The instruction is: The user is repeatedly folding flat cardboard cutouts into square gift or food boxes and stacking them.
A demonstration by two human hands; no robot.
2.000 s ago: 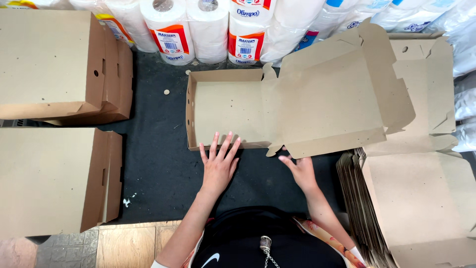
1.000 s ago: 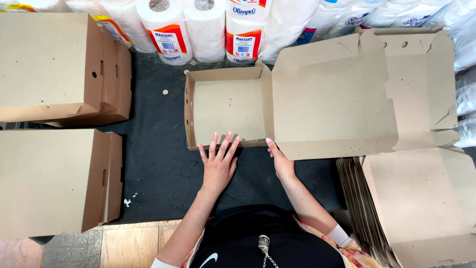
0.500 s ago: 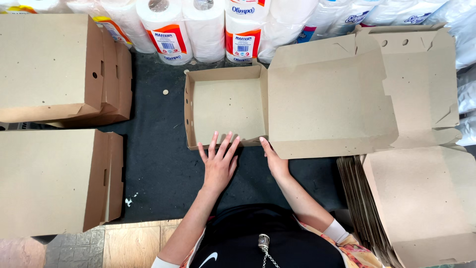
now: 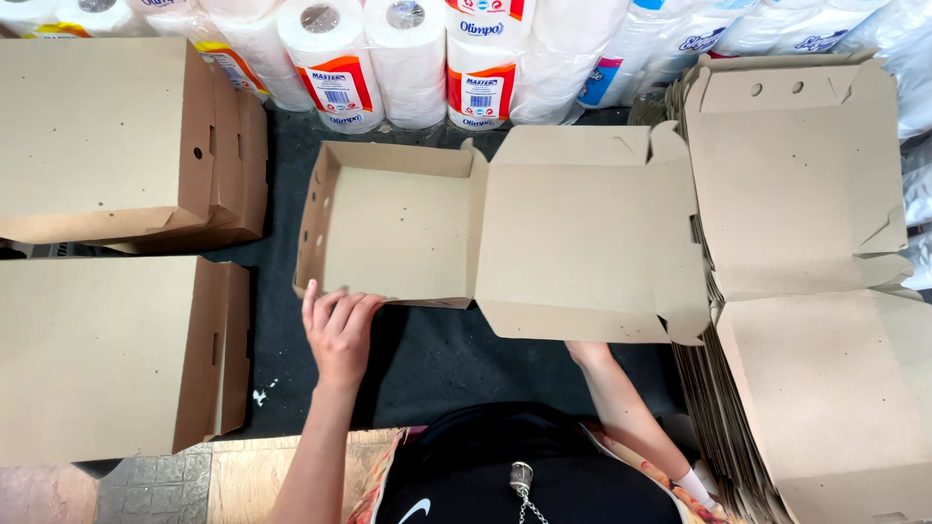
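while the left hand (image 4: pixel 340 330) rests spread against the box (image 4: pixel 398 228) front wall, the right hand seems hidden under its lid.

White paper-roll packs (image 4: pixel 408 58), orange-red labels (image 4: pixel 335 87)

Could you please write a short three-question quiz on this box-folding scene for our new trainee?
1. True or false: the lid of the open cardboard box lies flat to the right of its tray.
2. Where is the left hand? A: on the near wall of the box; B: on the paper rolls; C: on the flat blanks.
3. Fill in: the right hand is hidden under the box's ____.

Key: 1 true; 2 A; 3 lid.
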